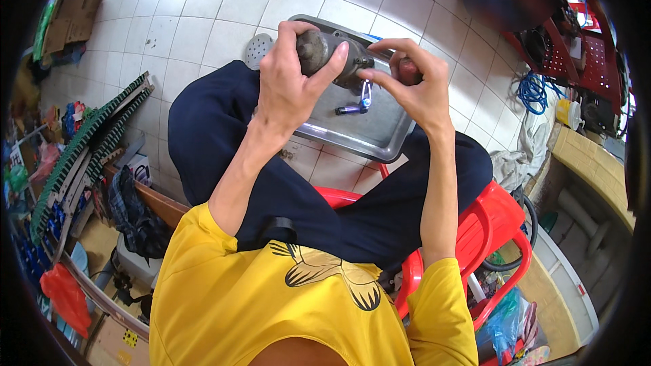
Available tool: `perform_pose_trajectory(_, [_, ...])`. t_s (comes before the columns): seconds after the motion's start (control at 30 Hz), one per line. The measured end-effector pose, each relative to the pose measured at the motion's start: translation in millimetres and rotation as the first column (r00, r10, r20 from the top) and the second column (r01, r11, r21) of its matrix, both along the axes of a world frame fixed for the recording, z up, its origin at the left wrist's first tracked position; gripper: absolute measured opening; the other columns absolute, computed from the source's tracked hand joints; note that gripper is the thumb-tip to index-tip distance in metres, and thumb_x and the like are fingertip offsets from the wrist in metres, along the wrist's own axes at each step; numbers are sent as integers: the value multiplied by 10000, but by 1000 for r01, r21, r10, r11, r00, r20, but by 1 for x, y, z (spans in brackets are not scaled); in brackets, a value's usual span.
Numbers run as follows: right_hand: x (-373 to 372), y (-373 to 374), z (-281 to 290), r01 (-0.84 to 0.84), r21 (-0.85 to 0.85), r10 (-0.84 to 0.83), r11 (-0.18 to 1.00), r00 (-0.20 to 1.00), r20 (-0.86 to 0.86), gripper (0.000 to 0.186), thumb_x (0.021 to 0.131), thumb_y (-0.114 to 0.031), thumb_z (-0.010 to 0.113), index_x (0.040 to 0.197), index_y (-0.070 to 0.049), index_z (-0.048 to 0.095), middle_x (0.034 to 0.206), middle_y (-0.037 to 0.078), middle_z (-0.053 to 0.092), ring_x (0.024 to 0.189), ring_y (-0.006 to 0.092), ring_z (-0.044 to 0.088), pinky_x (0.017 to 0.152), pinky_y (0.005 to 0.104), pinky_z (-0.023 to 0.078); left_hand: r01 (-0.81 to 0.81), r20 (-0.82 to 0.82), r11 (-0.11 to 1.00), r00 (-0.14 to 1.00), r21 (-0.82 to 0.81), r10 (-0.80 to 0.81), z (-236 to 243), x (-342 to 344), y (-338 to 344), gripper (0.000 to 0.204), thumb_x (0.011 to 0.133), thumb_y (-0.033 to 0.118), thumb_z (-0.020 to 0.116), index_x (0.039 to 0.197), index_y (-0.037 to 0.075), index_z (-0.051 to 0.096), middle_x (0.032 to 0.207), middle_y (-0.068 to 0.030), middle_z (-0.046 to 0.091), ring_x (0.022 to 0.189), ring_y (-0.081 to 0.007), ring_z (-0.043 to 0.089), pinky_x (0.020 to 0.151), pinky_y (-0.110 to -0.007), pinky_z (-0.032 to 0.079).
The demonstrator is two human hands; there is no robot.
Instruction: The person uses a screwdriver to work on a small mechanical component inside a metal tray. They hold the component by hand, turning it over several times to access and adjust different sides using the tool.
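My left hand (288, 78) is closed around a worn grey cylindrical metal part (344, 61), which looks like a starter motor. It is held lying roughly sideways above a grey metal tray (325, 137). At the part's right end, the thumb and index finger of my right hand (420, 85) close on it from both sides. A red-brown rounded thing (409, 71) shows within the curl of that hand; its kind and whether it is held are unclear. Just below the part is a shiny silver and purple-blue tool (365, 102), like a small crank or ratchet.
The tray sits in front of my knees, over a tiled floor (203, 41). I am sitting by a red plastic chair (491, 220). A red rack (583, 68) and coiled blue hose (534, 91) stand at the right; green-black strips (88, 142) and clutter lie at the left.
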State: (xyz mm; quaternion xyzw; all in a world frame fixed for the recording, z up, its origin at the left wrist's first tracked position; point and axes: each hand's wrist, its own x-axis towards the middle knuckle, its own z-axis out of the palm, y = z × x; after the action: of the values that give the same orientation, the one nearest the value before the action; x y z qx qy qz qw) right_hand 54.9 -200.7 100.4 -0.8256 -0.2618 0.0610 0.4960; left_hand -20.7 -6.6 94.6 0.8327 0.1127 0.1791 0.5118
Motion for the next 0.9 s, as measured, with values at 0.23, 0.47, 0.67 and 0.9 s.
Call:
perform_pose_trajectory(0.23, [10, -6, -9, 287, 125, -278, 950, 957, -83, 320, 890, -141, 831, 1136, -31, 657, 721, -24, 547, 670, 30, 495, 617, 199, 397, -48, -108, 972, 994, -232, 24, -12, -2, 3, 333, 977, 302, 739, 1083, 24, 591, 763, -66, 648, 543, -87, 553, 436, -270, 393])
perform_pose_trajectory(0.47, [17, -12, -21, 394, 51, -358, 918, 876, -324, 268, 918, -157, 809, 1120, -17, 703, 791, 36, 699, 657, 62, 614, 642, 225, 483, -164, -315, 638, 940, -752, -130, 0, 0, 2, 345, 1052, 468, 527, 980, 131, 529, 741, -59, 624, 458, -82, 478, 374, -233, 246])
perform_pose_trajectory(0.67, [6, 1, -14, 312, -120, -322, 942, 944, -70, 213, 956, -176, 765, 1145, -80, 741, 791, 82, 769, 732, 118, 741, 665, 266, 532, -38, -192, 532, 952, -846, -238, 1, 4, -9, 311, 1060, 426, 533, 965, 137, 466, 783, -117, 668, 472, -130, 524, 406, -254, 298])
perform_pose_trajectory(0.9, [19, -7, -33, 454, -141, -364, 880, 833, 417, 188, 913, -255, 805, 1065, -149, 778, 800, 43, 762, 682, 224, 692, 693, 344, 533, 66, -86, 472, 952, -879, -293, -6, 3, -22, 293, 1085, 385, 543, 1017, 121, 435, 917, -185, 703, 615, -200, 645, 548, -284, 431])
